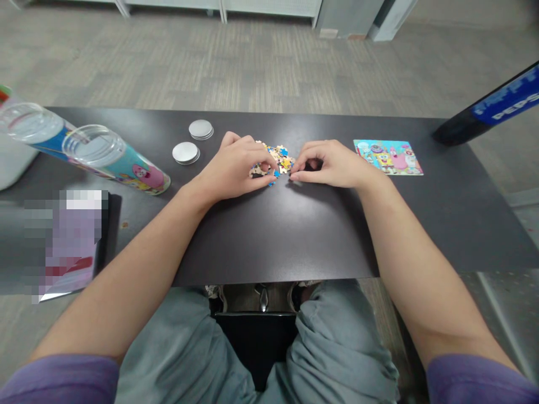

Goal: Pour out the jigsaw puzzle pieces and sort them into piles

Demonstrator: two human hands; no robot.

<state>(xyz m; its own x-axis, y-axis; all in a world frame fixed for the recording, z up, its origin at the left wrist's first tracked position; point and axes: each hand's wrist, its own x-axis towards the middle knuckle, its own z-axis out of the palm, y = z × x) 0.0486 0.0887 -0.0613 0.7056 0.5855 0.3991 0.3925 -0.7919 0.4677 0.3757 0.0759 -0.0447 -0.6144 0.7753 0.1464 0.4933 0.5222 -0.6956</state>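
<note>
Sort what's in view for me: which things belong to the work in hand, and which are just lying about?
In hand:
- jigsaw pieces, at left hand and right hand
- picture card, probably

Lying about:
- printed tubes
- white discs
- blue-and-black cylinder
- pixelated flat item

Soft, fairly even indoor light fills the frame. A pale sheen spreads over the dark, smooth tabletop (273,241) at the centre, and diffuse shadows lie under the right hand (326,164) and its forearm. Small highlights catch the rims of the clear plastic cylinders with cartoon prints (143,168) at left. The small multicoloured jigsaw pieces (284,160) look slightly soft, their details hard to separate. Wide-angle distortion stretches the forearms towards the lower corners. Coarse pixelation covers a patch at lower left.
</note>
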